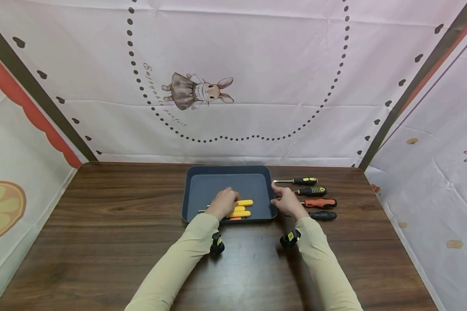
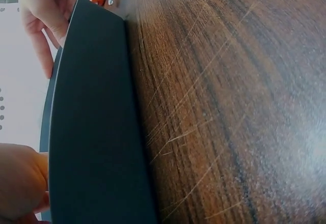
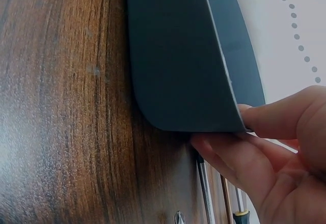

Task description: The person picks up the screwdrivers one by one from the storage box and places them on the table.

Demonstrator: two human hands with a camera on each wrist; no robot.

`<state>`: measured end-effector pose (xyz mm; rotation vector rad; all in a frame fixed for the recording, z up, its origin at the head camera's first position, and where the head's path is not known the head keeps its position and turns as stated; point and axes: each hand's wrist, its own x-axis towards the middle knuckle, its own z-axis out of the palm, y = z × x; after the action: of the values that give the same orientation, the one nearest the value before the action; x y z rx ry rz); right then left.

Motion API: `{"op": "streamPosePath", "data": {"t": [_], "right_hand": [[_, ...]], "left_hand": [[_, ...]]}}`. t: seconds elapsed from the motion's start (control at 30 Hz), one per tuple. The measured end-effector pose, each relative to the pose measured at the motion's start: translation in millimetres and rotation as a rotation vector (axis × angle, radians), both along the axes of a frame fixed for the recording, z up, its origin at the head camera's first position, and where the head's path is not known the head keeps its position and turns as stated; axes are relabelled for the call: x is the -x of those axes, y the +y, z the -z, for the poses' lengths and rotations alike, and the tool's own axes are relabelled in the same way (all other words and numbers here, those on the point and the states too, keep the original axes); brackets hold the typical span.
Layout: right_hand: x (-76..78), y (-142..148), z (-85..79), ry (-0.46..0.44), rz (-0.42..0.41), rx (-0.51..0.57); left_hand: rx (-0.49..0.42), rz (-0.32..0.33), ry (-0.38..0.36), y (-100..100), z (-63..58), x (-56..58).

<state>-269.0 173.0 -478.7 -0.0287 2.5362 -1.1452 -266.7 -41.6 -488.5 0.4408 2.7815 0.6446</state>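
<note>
A dark blue-grey rectangular tray (image 1: 202, 170) stands on the wooden table. Inside its front part lie several tools with yellow handles (image 1: 239, 214), thin metal shafts pointing left, plus a bit of orange. Reaching into the tray, my left hand (image 1: 223, 203) has its bent fingers down at the upper yellow handle (image 1: 246, 202); I cannot tell whether they grip it. In the left wrist view the tray wall hides most of that hand. My right hand (image 1: 289, 203) pinches the tray's right wall near the front corner, thumb inside the rim and fingers outside, as the right wrist view shows.
Right of the tray several screwdrivers lie in a column, shafts toward it: a black and yellow one (image 1: 305, 181), a yellow-dotted one (image 1: 312, 191), an orange one (image 1: 320, 203) and a black one (image 1: 323, 215). A printed white cloth (image 1: 257, 52) hangs behind the table.
</note>
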Motion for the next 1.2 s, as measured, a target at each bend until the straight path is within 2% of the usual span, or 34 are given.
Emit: {"op": "streamPosePath", "data": {"t": [0.17, 0.37, 0.6, 0.7, 0.97, 1.2], "right_hand": [[0.2, -3, 0.7, -0.001, -0.008, 0.004], [-0.2, -5, 1.4, -0.001, -0.014, -0.001], [0.3, -6, 3.3, -0.012, -0.001, 0.01], [0.0, -5, 4.0, -0.008, -0.003, 0.007], [-3.1, 1, 2.8, 0.001, -0.025, -0.003], [-5.1, 0, 0.7, -0.004, -0.033, -0.006]], "left_hand": [[-0.008, 0.009, 0.059, -6, -2.5, 0.1], [-0.021, 0.004, 0.179, -21, -15.3, -2.0], [-0.1, -0.012, 0.341, -56, -36.2, -6.6], [-0.119, -0.028, 0.399, -74, -40.6, -6.4], [-0.157, -0.083, 0.41, -117, -37.4, -7.5], [-0.212, -0.144, 0.401, -156, -25.3, -7.4]]}}
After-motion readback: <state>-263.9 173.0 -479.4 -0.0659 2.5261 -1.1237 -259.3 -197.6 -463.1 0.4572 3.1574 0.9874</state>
